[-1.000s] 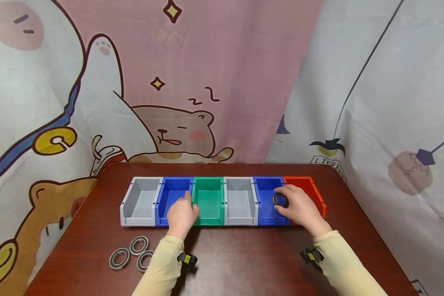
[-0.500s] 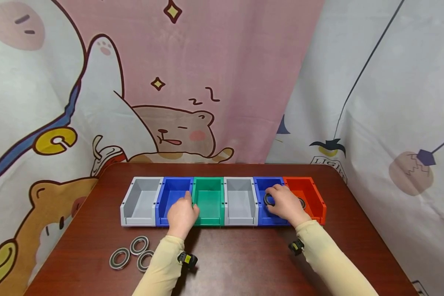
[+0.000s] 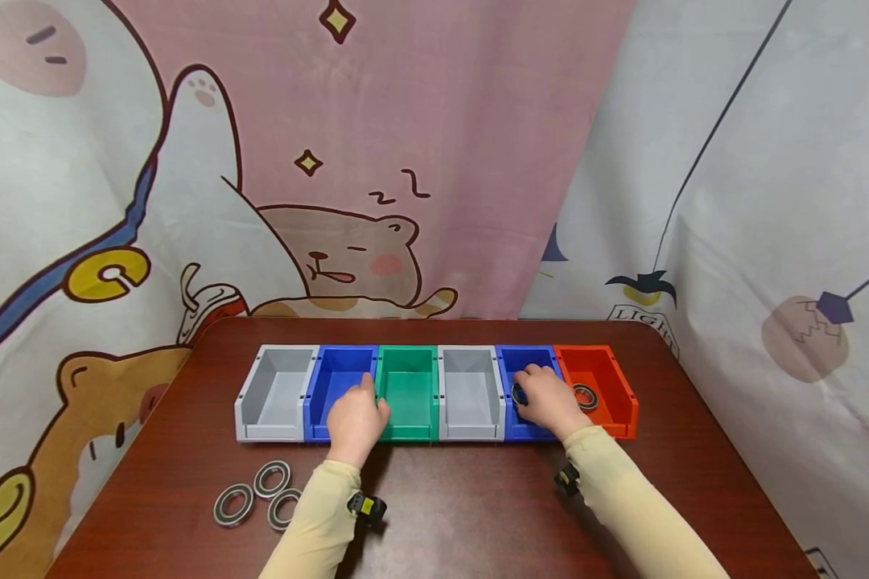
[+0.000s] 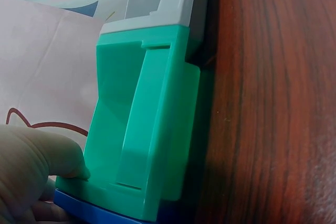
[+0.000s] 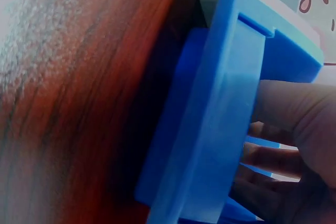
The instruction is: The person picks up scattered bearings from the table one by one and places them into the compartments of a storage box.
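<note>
The right hand (image 3: pixel 548 400) pinches a ball bearing (image 3: pixel 516 392) inside the right-hand blue bin (image 3: pixel 525 355), beside the red bin (image 3: pixel 603 364) holding another bearing (image 3: pixel 594 397). The left hand (image 3: pixel 353 420) grips the adjoining walls of the green bin (image 3: pixel 409 390) and left-hand blue bin (image 3: pixel 342 371), near three loose bearings (image 3: pixel 220 508).

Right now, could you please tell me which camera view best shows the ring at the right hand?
The head view: from above, part of the ring shows beside the right hand's fingers. In the right wrist view, I cannot make it out; the left wrist view lacks it.
</note>
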`<state>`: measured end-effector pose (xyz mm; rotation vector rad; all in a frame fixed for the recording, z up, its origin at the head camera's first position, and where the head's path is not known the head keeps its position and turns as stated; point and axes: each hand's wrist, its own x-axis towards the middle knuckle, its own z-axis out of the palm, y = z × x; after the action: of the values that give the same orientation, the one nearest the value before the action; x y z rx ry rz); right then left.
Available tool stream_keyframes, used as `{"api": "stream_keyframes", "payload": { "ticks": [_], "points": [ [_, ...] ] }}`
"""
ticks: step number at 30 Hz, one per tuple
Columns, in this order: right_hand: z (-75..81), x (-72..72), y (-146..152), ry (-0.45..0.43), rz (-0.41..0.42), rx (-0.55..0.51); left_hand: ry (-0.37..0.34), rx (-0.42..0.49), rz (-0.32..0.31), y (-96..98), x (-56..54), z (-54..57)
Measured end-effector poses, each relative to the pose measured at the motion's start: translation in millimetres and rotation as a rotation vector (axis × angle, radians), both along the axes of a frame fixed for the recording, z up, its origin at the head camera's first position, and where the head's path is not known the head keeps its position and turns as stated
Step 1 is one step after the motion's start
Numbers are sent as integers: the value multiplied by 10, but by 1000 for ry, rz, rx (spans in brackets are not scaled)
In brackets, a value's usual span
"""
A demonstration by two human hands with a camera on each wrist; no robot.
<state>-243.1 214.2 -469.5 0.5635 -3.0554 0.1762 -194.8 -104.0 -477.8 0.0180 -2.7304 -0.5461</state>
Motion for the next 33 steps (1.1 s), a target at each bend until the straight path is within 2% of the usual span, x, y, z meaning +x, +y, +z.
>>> {"api": "stream_keyframes", "payload": {
  "ticks": [11,20,28,33],
  "points": [
    [-91,-50,-36,-11,7,80,-33,0,2,-3,4,11],
    [-126,-63,-48,6,10,89,-7,-13,3,10,-1,-8],
    [-99,-34,-53,-18,2,45,-5,-7,1,10,8,9],
    [23,44,-27,-41,19,-41,10,-9,-2,2,2,-5]
  ]
}}
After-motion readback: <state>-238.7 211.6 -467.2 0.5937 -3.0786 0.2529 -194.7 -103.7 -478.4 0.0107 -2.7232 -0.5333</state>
